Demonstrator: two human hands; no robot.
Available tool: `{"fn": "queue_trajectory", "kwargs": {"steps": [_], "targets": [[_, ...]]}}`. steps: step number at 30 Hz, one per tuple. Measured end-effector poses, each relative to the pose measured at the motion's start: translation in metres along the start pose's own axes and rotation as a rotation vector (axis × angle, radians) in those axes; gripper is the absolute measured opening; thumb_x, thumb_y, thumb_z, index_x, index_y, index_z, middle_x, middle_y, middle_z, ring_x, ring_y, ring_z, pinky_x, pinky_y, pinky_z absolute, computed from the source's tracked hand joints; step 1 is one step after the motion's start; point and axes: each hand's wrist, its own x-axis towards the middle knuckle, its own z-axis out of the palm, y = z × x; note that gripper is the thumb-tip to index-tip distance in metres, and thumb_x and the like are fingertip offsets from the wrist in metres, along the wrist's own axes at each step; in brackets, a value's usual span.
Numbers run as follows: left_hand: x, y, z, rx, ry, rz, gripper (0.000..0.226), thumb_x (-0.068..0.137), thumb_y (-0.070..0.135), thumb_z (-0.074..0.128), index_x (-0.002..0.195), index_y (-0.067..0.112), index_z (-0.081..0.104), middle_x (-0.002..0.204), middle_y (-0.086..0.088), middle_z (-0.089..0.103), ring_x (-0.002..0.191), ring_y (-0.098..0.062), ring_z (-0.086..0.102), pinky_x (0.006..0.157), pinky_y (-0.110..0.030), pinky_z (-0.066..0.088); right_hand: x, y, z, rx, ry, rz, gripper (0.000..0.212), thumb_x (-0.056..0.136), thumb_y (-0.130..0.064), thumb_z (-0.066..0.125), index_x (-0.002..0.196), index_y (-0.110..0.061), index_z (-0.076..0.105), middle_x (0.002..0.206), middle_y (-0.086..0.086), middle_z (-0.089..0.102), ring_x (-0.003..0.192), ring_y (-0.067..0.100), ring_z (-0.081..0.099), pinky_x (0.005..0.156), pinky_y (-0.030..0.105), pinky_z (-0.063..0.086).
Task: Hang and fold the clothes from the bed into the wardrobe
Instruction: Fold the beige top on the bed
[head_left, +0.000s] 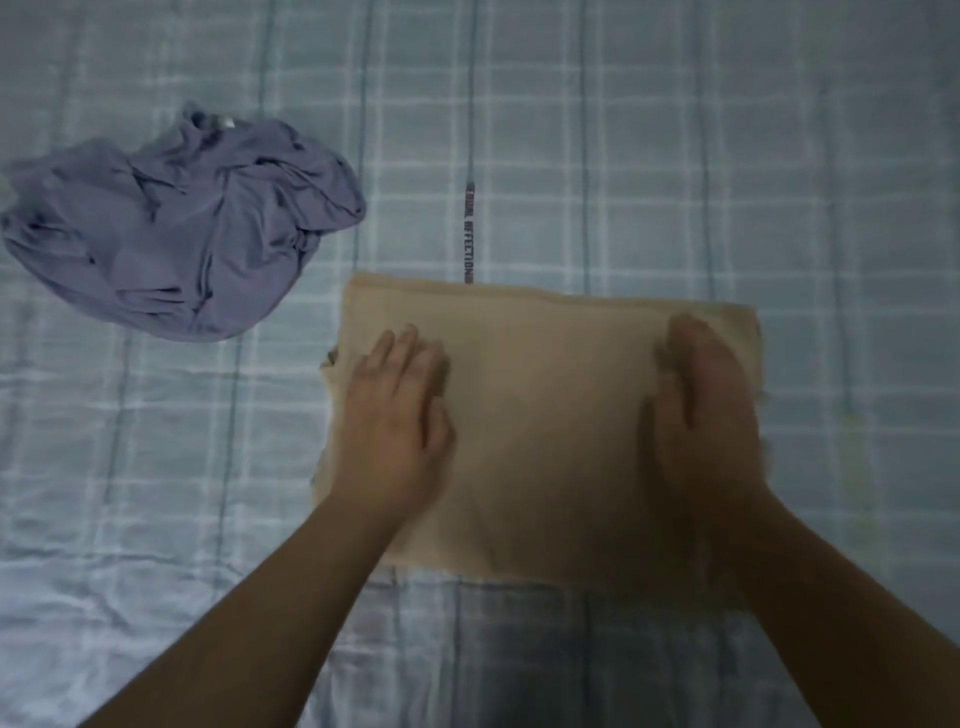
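Head view: left hand (395, 415) and blurred right hand (701, 410) lay flat, pressing folded beige garment (545, 415) mid-bed (779, 156); next likely carry to wardrobe; purple garment (182, 228) unfolded.

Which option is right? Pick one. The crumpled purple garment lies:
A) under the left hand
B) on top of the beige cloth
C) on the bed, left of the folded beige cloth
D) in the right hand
C: the crumpled purple garment lies bunched on the checked bedsheet, apart from the folded beige cloth.

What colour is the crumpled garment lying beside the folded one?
Lavender purple; the crumpled garment shows best in the head view.
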Motion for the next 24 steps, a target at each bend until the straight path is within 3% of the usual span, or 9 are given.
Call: {"fn": "queue_trajectory", "kwargs": {"steps": [3, 7, 12, 18, 24], "targets": [[-0.025, 0.007, 0.01, 0.245, -0.162, -0.039, 0.058, 0.094, 0.038, 0.04, 0.15, 0.022, 0.035, 0.158, -0.012, 0.031, 0.147, -0.033, 0.022, 0.118, -0.055, 0.018, -0.034, 0.005, 0.006, -0.429, -0.143, -0.251, 0.056, 0.094, -0.03, 0.043, 0.149, -0.02, 0.036, 0.159, 0.008, 0.031, 0.147, 0.029, 0.024, 0.117, 0.054, 0.021], [-0.044, 0.002, 0.006, 0.398, -0.194, 0.003, 0.062, 0.094, 0.047, 0.036, 0.152, 0.025, 0.033, 0.158, -0.013, 0.03, 0.147, -0.034, 0.024, 0.117, -0.056, 0.018, -0.068, 0.02, 0.01, -0.632, -0.158, -0.195, 0.06, 0.094, -0.037, 0.041, 0.151, -0.018, 0.036, 0.158, 0.013, 0.03, 0.146, 0.035, 0.024, 0.116, 0.056, 0.019], [-0.059, -0.028, 0.02, 0.489, -0.177, 0.074, 0.064, 0.096, 0.052, 0.032, 0.154, 0.024, 0.03, 0.159, -0.014, 0.028, 0.148, -0.033, 0.024, 0.117, -0.056, 0.019, -0.077, 0.045, 0.022, -0.7, -0.133, -0.205, 0.059, 0.096, -0.038, 0.039, 0.151, -0.017, 0.037, 0.158, 0.013, 0.032, 0.145, 0.037, 0.027, 0.115, 0.06, 0.018], [-0.061, -0.045, 0.037, 0.507, -0.101, 0.126, 0.063, 0.096, 0.049, 0.032, 0.154, 0.024, 0.03, 0.159, -0.014, 0.028, 0.147, -0.037, 0.023, 0.117, -0.058, 0.015, -0.084, 0.063, 0.033, -0.679, -0.041, -0.23, 0.058, 0.098, -0.037, 0.038, 0.153, -0.021, 0.032, 0.159, 0.009, 0.029, 0.146, 0.034, 0.025, 0.12, 0.055, 0.012], [-0.062, -0.035, 0.028, 0.474, -0.126, 0.093, 0.061, 0.096, 0.045, 0.032, 0.153, 0.022, 0.032, 0.158, -0.015, 0.031, 0.146, -0.036, 0.026, 0.118, -0.058, 0.015, -0.088, 0.069, 0.022, -0.603, -0.001, -0.097, 0.058, 0.098, -0.035, 0.036, 0.153, -0.018, 0.031, 0.159, 0.012, 0.03, 0.146, 0.03, 0.026, 0.119, 0.053, 0.016]]}}
